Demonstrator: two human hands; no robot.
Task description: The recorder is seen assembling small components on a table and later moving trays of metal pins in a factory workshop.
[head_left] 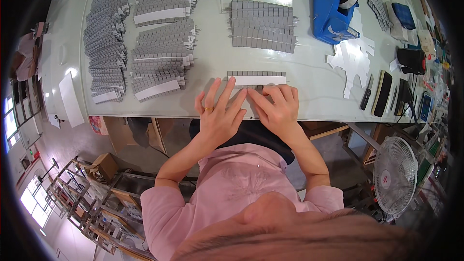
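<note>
Near the front edge of the pale table (212, 58) lay a row of squarish grey blocks (256, 73), a smooth white strip (258, 80) along it. Left hand (218, 120) was splayed, unclenched, fingertips at the strip's left end. Right hand (281, 111) bent its fingers by the right part; grip could not be told. Beyond: ridged grey stack (263, 26), glossy blue tape dispenser (328, 7).

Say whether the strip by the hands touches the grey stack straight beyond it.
Apart: the head view shows tabletop between the strip and the stack.
</note>
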